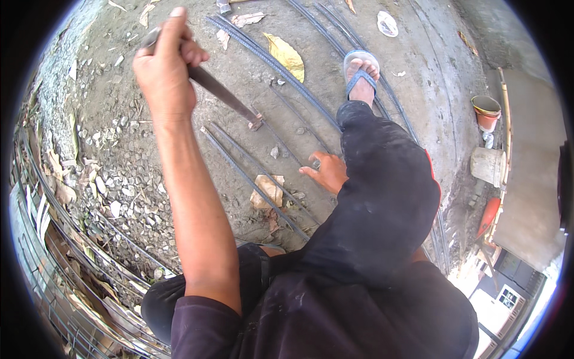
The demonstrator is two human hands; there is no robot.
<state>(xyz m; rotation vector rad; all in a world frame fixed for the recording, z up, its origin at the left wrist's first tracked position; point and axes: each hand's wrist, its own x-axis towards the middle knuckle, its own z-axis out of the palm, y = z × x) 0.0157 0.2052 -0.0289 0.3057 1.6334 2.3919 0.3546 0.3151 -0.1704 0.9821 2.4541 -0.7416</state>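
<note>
My left hand (168, 69) grips a long dark metal bar (221, 94) with a short crosspiece at its lower end, which rests against a thin steel rod (279, 139) low over the ground. Lower right of that end, my right hand (323, 172) is beside the same rod, thumb and fingers apart and curved; whether it touches the rod is unclear. Bundled ribbed steel bars (269, 60) lie beyond, and two more bars (239, 167) lie nearer. My sandalled foot (361, 81) is over the bars on the right, with my knee partly hiding my right arm.
A yellow dry leaf (284, 57) and a paper scrap (267, 190) lie on gritty concrete. Gravel (131, 185) and curved wire mesh (45, 263) are at left. Two buckets (487, 164), a bamboo pole (505, 119) and a red object (488, 215) stand or lie along the right wall.
</note>
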